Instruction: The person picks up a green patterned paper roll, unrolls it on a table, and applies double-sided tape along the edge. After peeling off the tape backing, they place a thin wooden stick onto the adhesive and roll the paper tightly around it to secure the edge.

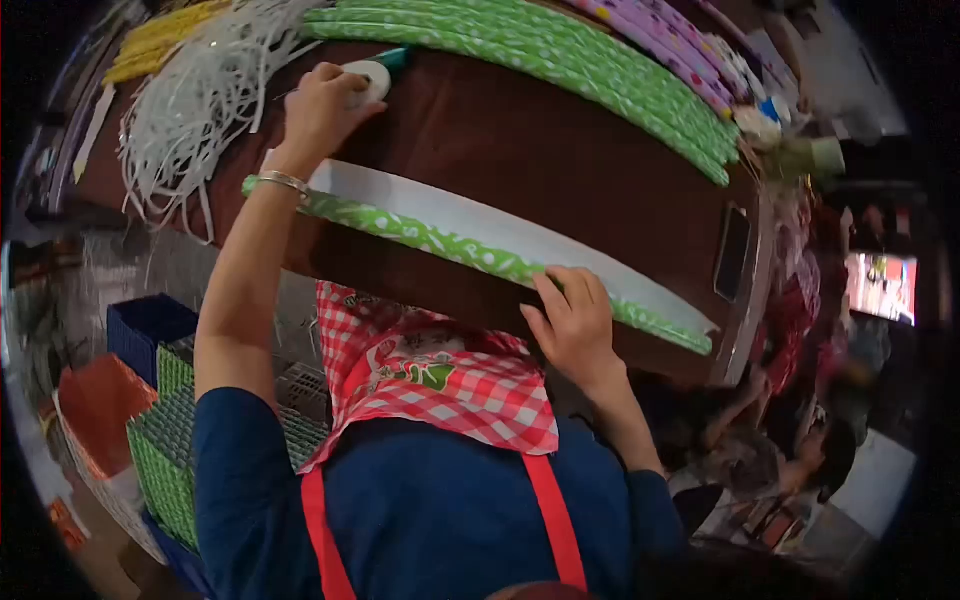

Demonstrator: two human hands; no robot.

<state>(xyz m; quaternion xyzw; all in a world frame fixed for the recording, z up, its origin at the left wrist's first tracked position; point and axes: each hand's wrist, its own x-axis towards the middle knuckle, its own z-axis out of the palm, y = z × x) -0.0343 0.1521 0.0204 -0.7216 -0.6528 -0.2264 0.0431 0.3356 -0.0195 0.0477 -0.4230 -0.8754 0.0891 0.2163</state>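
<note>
A long strip of green and white patterned sheet, with its white side showing along the far edge, lies lengthwise across the table in front of me. My right hand is closed at the strip's right part, its fingertips pressed on the green fold. Beyond the strip's left end, my left hand is closed around a white roll that looks like tape. A dark green piece sticks out behind the roll. The palm side of both hands is hidden.
Rolled green patterned strips lie along the table's far side, beside pink ones. White thin strips hang over the left edge, near yellow rolls. A phone lies at right. Woven green baskets stand lower left; a person sits lower right.
</note>
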